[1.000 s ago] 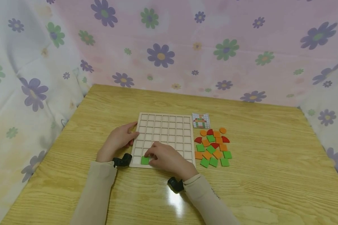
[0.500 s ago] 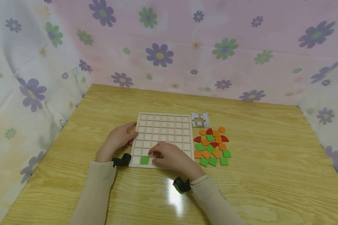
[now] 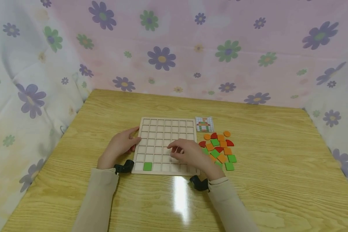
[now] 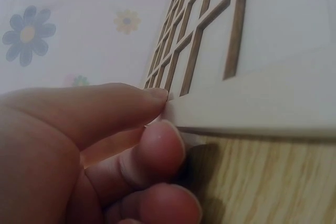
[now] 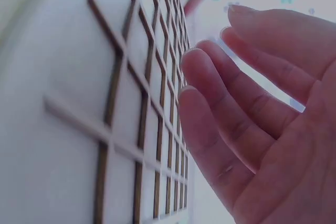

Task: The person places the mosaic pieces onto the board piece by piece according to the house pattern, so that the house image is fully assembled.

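A pale wooden grid board (image 3: 162, 141) lies flat on the table. One green square tile (image 3: 147, 166) sits in its front row, second cell from the left. At the board's left edge is my left hand (image 3: 120, 145); its thumb touches the rim, and the wrist view shows the other fingers loosely bent beside the edge. My right hand (image 3: 191, 154) hovers over the board's right part with fingers slightly bent and apart. In the right wrist view nothing lies between its fingers (image 5: 210, 85). Part of the board's right side is hidden under that hand.
Right of the board lie loose tiles: green squares (image 3: 232, 158), orange squares (image 3: 227, 151), red quarter-circles (image 3: 229, 143) and orange discs (image 3: 227, 133). Behind them lies a small pattern card (image 3: 204, 124). Flowered cloth (image 3: 188, 74) hangs behind the wooden table (image 3: 278, 145).
My right hand has lifted off the green tile and moved right across the board, its fingers parting slightly. The tile stays in its cell. My left hand keeps its place at the edge.
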Demonstrator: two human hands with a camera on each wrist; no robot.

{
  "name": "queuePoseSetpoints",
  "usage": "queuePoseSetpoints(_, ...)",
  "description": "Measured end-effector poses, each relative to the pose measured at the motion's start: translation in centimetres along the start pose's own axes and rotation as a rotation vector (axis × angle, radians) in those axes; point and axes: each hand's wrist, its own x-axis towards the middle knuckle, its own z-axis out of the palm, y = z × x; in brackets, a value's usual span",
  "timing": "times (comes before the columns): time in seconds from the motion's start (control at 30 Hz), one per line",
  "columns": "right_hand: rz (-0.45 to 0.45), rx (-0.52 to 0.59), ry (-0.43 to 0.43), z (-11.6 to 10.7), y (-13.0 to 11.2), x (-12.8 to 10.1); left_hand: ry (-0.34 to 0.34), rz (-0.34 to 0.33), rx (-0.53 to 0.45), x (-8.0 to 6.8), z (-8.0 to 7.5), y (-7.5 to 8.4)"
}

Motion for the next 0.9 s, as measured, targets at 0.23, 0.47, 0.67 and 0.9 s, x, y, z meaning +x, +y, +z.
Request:
queuePoseSetpoints(0.23,0.094,0.014,0.023,-1.0,2.0,-0.3,-0.004,0.004,-0.022,0.0,0.0,-0.4)
queuePoseSetpoints(0.47,0.149,0.085,0.012,-2.7,3.9,-1.1,0.008,0.031,-0.016,0.1,0.0,-0.5)
queuePoseSetpoints(0.67,0.172,0.064,0.052,-3.7,5.8,-1.8,-0.006,0.007,-0.017,0.3,0.2,-0.6)
queuePoseSetpoints(0.9,0.21,0.09,0.047,-5.0,7.6,-2.8,-0.006,0.004,-0.001,0.4,0.2,-0.4)
